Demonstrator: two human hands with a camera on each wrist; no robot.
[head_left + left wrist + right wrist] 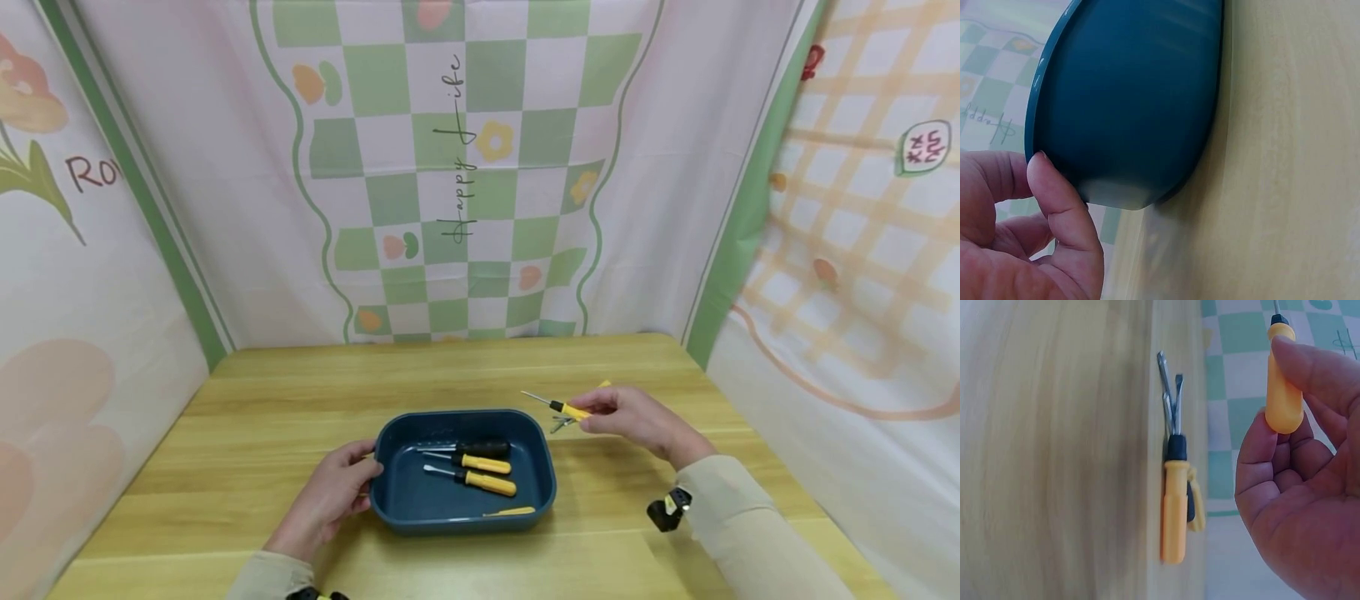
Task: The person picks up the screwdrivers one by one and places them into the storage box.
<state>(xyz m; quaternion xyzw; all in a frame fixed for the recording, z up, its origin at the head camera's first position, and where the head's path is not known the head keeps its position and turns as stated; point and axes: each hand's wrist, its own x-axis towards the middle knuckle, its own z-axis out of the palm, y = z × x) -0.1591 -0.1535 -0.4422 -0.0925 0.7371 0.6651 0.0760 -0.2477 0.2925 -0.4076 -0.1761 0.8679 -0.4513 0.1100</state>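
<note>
My left hand (337, 493) pinches the left rim of a dark blue plastic bin (459, 527), thumb on the near side in the left wrist view. In the bin lie a black-handled screwdriver (489, 448), two screwdrivers with yellow handles (491, 483), and a thin yellow piece (513, 511) by the front wall. To the right of the bin, my right hand (637, 421) holds a yellow screwdriver (1284, 394) by its handle, between thumb and fingers, its shaft pointing away from the palm. Beneath that hand, several more screwdrivers (1175, 512) lie bunched on the table, mostly hidden in the head view.
The bin stands on a wood-grain table (262, 400). A printed cloth (442, 167) with green checks hangs behind the table's far edge, and more patterned cloth (862, 250) encloses both sides. A small black camera (667, 510) is strapped at my right wrist.
</note>
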